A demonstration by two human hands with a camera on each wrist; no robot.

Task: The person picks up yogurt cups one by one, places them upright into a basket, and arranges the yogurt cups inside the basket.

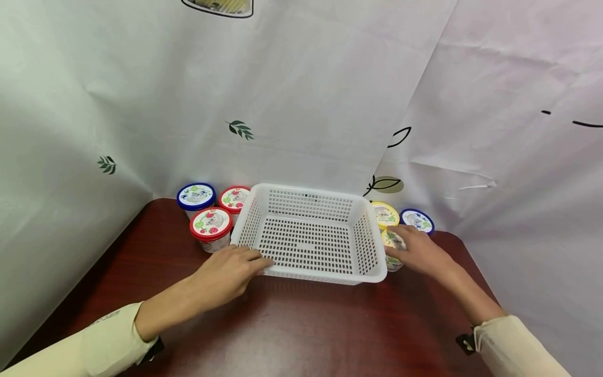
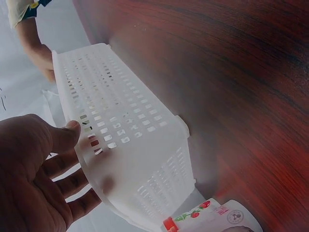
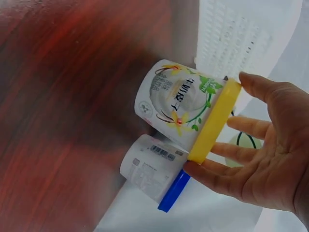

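A white perforated plastic basket stands on the table. My left hand grips its near left corner, with the thumb against the outer wall and the other fingers bent at the rim. Right of the basket, my right hand holds a yellow-lidded paper tub by its lid, the thumb at one edge and fingers at the opposite edge. The tub is printed with yellow flowers. Just behind it are another yellow-lidded tub and a blue-lidded tub, both partly hidden in the head view.
Left of the basket stand two red-lidded tubs and a blue-lidded tub. The dark red-brown wooden table ends at a white patterned cloth hanging behind and at both sides.
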